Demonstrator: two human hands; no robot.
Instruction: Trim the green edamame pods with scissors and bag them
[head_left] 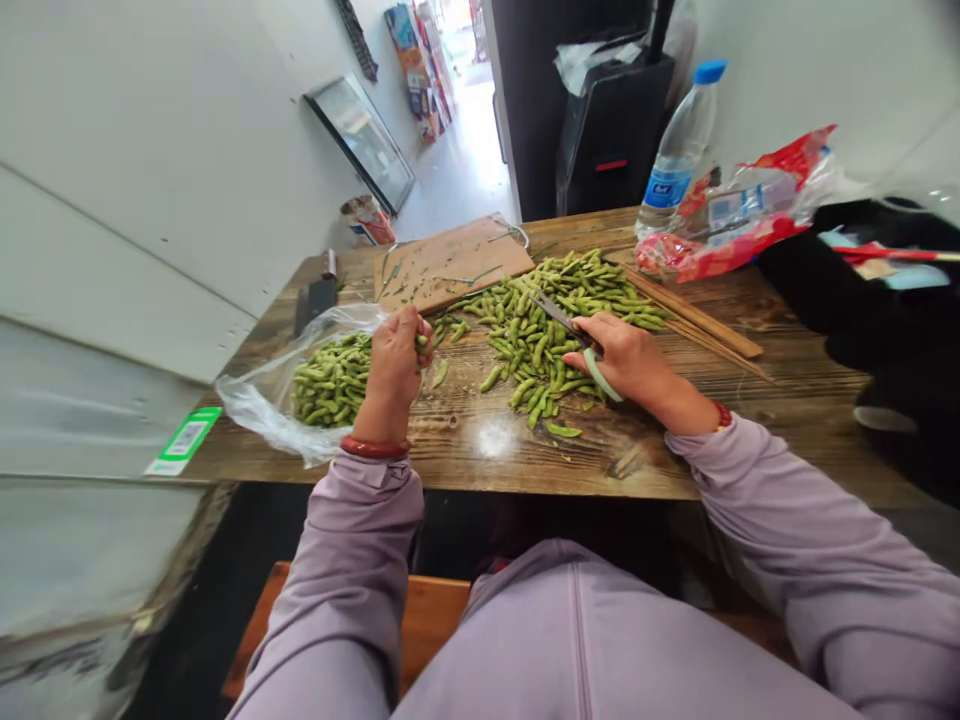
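My left hand (394, 360) is closed beside the clear plastic bag (259, 400), and a bit of green pod shows at its curled fingers. Inside the bag lies a heap of green soybean pods (330, 380). In my right hand (626, 355) is a pair of scissors (553, 311) with a pale green handle, its blades pointing left and away from me over a loose pile of soybean pods (525, 340). A single pod (564, 431) rests near the front of the pile, and another (440, 374) lies between my hands.
Behind the pods sits a wooden cutting board (442, 268) with green scraps; a cleaver (316, 300) is at its left. Wooden sticks (701, 315), a water bottle (679, 150) and a red plastic package (739, 215) are at the right. The wooden table's front edge (525, 490) is near my body.
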